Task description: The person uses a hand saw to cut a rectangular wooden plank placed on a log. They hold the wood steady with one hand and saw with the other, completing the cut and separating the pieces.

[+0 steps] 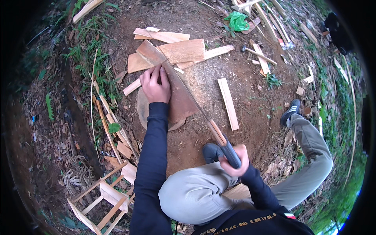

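My left hand (pixel 155 85) presses flat on a reddish-brown wooden board (pixel 178 100) that lies tilted across a round log stump (pixel 141 107) on the dirt. My right hand (pixel 236 158) grips the dark handle of a long machete (pixel 213 129). Its thin blade runs up along the right edge of the board toward the far end. My bent left knee in grey trousers (pixel 196 192) is just below the machete handle, and my dark shoe (pixel 212 152) rests beside it.
Several cut planks (pixel 183 51) lie behind the board; a narrow slat (pixel 228 103) lies to the right. A hammer (pixel 258 56) and a green bag (pixel 237 20) are farther back. A small wooden frame (pixel 102 203) stands lower left. Grass and leaf litter ring the dirt patch.
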